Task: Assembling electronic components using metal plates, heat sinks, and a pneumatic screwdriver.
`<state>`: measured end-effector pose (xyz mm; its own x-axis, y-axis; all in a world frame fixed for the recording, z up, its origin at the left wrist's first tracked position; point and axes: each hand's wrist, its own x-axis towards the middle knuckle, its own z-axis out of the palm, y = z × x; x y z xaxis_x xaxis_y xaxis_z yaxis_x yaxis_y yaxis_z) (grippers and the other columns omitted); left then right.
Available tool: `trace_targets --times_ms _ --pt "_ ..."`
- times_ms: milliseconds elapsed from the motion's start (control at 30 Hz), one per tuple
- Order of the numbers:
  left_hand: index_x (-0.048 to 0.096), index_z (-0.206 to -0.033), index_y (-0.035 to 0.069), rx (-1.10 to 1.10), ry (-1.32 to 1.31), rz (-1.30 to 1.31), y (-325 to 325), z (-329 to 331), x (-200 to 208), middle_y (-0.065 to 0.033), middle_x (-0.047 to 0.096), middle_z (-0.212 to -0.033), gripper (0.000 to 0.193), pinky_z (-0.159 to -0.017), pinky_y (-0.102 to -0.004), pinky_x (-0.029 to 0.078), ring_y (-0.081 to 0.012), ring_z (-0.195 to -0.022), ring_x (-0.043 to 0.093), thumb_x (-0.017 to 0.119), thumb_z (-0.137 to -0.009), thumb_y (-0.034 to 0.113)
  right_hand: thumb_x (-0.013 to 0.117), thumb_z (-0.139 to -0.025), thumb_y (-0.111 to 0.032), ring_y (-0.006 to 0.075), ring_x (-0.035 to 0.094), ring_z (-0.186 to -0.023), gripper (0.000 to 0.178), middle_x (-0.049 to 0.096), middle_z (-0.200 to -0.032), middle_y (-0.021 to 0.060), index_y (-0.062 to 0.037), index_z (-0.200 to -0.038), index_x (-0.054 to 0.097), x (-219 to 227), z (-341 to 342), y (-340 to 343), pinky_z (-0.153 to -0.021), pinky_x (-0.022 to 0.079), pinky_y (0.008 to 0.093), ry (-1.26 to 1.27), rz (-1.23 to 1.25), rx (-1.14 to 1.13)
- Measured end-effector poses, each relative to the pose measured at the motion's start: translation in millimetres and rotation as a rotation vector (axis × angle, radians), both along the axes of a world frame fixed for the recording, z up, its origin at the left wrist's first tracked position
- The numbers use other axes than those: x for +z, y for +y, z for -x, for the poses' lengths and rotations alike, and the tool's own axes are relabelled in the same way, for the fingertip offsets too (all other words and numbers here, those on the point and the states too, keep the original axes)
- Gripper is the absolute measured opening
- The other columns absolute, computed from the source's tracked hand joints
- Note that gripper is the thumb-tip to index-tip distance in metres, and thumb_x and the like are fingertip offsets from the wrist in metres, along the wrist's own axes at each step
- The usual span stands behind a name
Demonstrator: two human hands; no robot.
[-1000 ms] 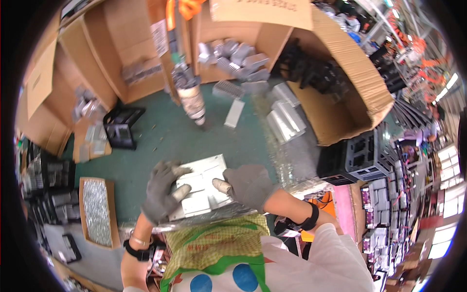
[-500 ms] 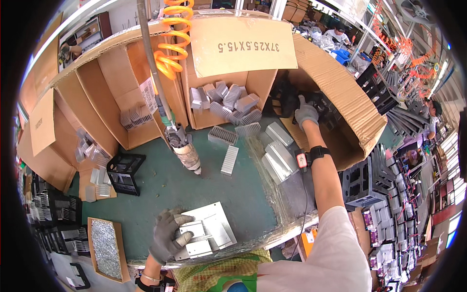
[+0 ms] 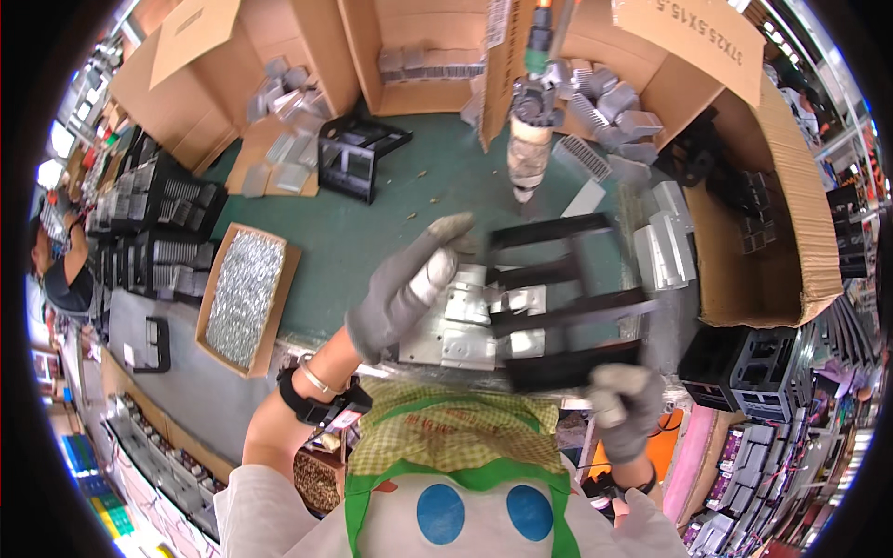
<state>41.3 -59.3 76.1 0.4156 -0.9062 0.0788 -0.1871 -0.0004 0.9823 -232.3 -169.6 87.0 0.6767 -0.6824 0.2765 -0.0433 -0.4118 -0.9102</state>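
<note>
My right hand (image 3: 625,409), in a grey glove, grips the near right corner of a black plastic frame (image 3: 563,367). The frame has several crossbars, is blurred by motion, and is held over the bench. Beneath and left of it lies a silver metal plate (image 3: 470,346) with raised blocks, at the bench's near edge; the frame hides its right part. My left hand (image 3: 395,293), also gloved, hovers at the plate's left with its fingers stretched out and nothing held. Beyond the frame hangs a power screwdriver (image 3: 528,160), tip down.
An open carton of small metal screws or rivets (image 3: 244,298) stands left. Another black frame (image 3: 349,163) rests farther back. Boxes of finned heat sinks (image 3: 605,102) line the back. Silver metal bars (image 3: 662,244) and a deep cardboard box (image 3: 758,288) are on the right.
My right hand has come back from the right-hand box with a black frame, now over the plate. My left hand has let go of the plate and lifted. The view has swung left.
</note>
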Motion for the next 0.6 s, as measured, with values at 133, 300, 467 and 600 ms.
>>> trace_targets --times_ms 133,300,467,600 --pt "0.036 -0.144 0.001 0.031 0.544 0.062 12 9 10 -0.0128 0.052 -0.122 0.085 -0.099 -0.0367 0.041 -0.0217 -0.105 0.054 0.035 -0.092 0.068 0.069 -0.079 0.003 0.0270 0.063 -0.082 0.027 0.063 -0.097 0.0175 -0.0088 -0.103 0.062 -25 -35 33 -0.065 0.050 0.0341 -0.102 0.254 0.232" --pt "0.038 -0.140 -0.003 0.072 0.168 0.003 38 6 1 -0.0132 0.051 -0.128 0.083 -0.103 -0.0372 0.038 -0.0217 -0.115 0.052 0.044 -0.091 0.064 0.067 -0.080 -0.004 0.0267 0.065 -0.077 0.035 0.064 -0.097 0.0151 -0.0020 -0.111 0.050 -53 -21 47 -0.062 0.051 0.0364 0.224 0.011 0.374" --pt "0.036 -0.140 -0.005 0.093 0.262 0.154 37 10 -31 -0.0155 0.047 -0.135 0.083 -0.109 -0.0374 0.032 -0.0247 -0.126 0.046 0.048 -0.091 0.060 0.062 -0.083 -0.007 0.0303 0.064 -0.068 0.029 0.068 -0.089 0.0123 -0.0049 -0.111 0.056 -54 -21 41 -0.061 0.051 0.0411 0.606 0.511 0.454" --pt "0.028 -0.145 -0.006 0.132 -0.010 0.103 47 29 -30 -0.0228 0.041 -0.142 0.077 -0.111 -0.0390 0.029 -0.0319 -0.135 0.039 0.053 -0.092 0.045 0.063 -0.085 -0.012 0.0280 0.066 -0.071 0.025 0.068 -0.088 0.0119 -0.0047 -0.108 0.060 -32 -22 25 -0.064 0.052 0.0374 0.861 0.152 0.753"
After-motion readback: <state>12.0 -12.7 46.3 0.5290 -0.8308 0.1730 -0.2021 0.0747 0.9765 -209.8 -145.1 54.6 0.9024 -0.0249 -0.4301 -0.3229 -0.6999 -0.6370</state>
